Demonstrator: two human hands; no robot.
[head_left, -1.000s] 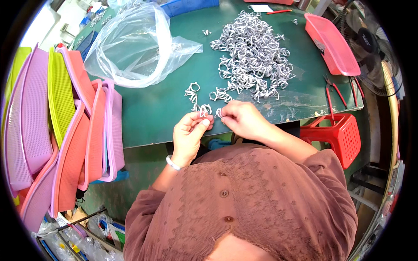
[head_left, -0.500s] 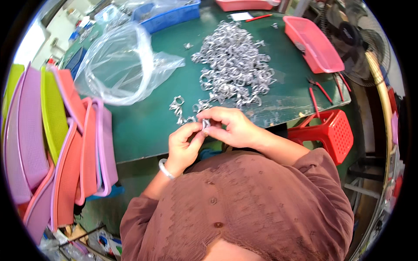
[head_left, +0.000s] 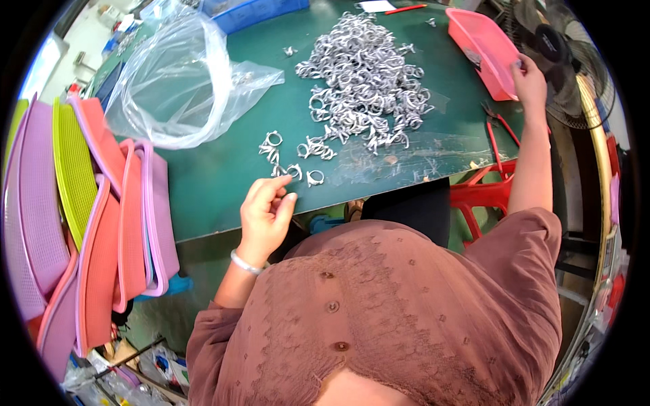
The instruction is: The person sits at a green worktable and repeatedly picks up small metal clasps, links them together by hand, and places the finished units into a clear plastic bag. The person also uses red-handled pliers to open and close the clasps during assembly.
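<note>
My left hand (head_left: 266,212) hovers at the table's near edge, thumb and forefinger apart with nothing between them. Its forefinger tip is beside a small grey metal ring with lugs (head_left: 294,171). Just to the right lies another single ring (head_left: 315,178), and several more form a loose row behind. Far to the right, my right hand (head_left: 530,82) reaches over the side of a pink plastic basket (head_left: 482,42). Its fingers are bent together at the rim; what they hold, if anything, is too small to make out. A large heap of the same rings (head_left: 365,74) covers the table's middle.
A clear plastic bag (head_left: 172,88) and a blue tray (head_left: 261,15) are on the green table (head_left: 217,196). Red-handled pliers (head_left: 493,135) lie near the right edge, above a red stool (head_left: 481,196). Coloured plastic baskets (head_left: 101,257) are stacked at left; a fan (head_left: 555,47) stands right.
Both hands were together over a small metal piece. My right hand has swung far right to the pink basket, while the left has stayed near the loose rings and parted its fingers.
</note>
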